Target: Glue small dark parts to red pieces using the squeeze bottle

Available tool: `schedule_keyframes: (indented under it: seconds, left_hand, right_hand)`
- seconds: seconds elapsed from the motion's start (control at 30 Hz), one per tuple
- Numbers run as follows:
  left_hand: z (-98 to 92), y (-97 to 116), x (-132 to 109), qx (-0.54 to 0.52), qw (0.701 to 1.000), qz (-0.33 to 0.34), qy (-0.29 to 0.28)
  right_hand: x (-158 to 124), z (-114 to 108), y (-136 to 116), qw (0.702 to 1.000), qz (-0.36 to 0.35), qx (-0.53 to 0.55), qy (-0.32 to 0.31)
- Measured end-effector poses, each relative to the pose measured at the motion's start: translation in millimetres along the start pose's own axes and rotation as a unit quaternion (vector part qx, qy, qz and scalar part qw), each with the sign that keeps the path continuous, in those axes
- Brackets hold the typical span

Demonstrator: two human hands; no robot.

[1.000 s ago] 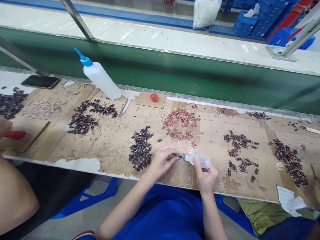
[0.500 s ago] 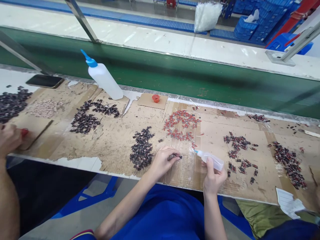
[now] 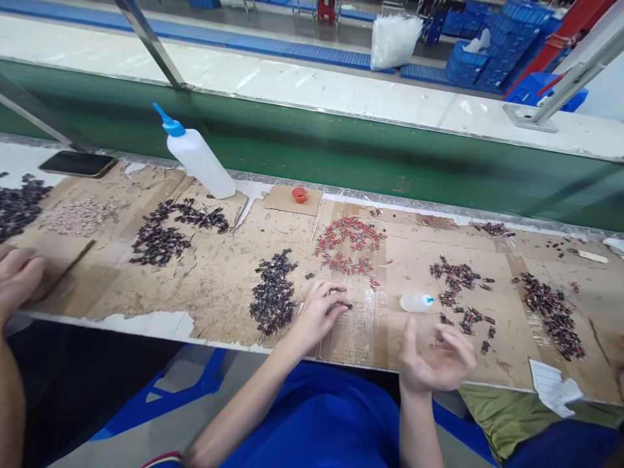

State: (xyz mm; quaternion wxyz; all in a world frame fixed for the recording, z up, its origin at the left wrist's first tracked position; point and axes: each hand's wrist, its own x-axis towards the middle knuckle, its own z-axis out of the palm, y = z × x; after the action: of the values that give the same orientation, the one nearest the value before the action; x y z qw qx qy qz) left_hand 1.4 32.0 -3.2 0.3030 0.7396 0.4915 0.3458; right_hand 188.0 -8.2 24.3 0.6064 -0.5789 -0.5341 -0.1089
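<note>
Head cam: L hand (image 3: 318,313) pinching blk part (image 3: 349,306); R hand (image 3: 431,363) free nr sm bottle (image 3: 414,302).

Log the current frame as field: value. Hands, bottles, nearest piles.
left hand: pinching a small black part
right hand: open, holding nothing, blurred
small bottle: on its side, apart from both hands, blue tip pointing image right
large bottle: near the far edge, blue nozzle up
dark pile: left of left hand
red parts: loose cluster beyond left hand

Bright blue top (image 3: 312,426), left sleeve (image 3: 164,461) edged in dark pink and yellow; both forearms (image 3: 246,400) bare
</note>
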Motion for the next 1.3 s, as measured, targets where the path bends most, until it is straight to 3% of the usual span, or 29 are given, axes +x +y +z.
schedule_keyframes:
  seconds: [0.07,0.13,0.27,0.37,0.93,1.0,1.13,1.23,1.3]
  left_hand:
    - [-0.7,0.4,-0.4,-0.036,0.999,-0.012,0.013]
    - [-2.9,1.4,-1.5,-0.073,0.996,-0.03,0.032]
    - [-8.3,3.7,-5.4,-0.122,0.989,-0.054,0.058]
    - [-10.3,4.5,-7.2,-0.136,0.986,-0.058,0.077]
    - [-9.6,6.1,-5.9,-0.115,0.989,-0.05,0.08]
    - [-10.2,6.9,-5.6,-0.117,0.988,-0.049,0.082]
    - [-9.5,8.7,-4.7,-0.126,0.986,-0.06,0.088]
    - [-7.6,9.1,-4.2,-0.132,0.985,-0.061,0.087]
    - [-6.6,8.7,-4.2,-0.13,0.986,-0.062,0.086]
  right_hand:
    - [-5.7,5.8,-9.9,0.989,-0.048,-0.009,-0.137]
    - [-9.6,17.0,-12.8,0.972,-0.015,-0.026,-0.232]
    - [-10.1,40.0,-2.8,0.94,0.091,-0.113,-0.31]
    - [-8.5,48.5,2.8,0.92,0.103,-0.158,-0.344]
    - [-6.2,60.9,7.4,0.893,0.112,-0.246,-0.361]
    - [-6.1,61.7,9.1,0.9,0.115,-0.238,-0.346]
    - [-5.0,53.3,5.2,0.943,0.067,-0.06,-0.32]
    - [-4.4,43.9,-5.4,0.935,0.028,0.095,-0.34]
    - [-4.7,40.1,-12.0,0.928,0.05,0.142,-0.342]
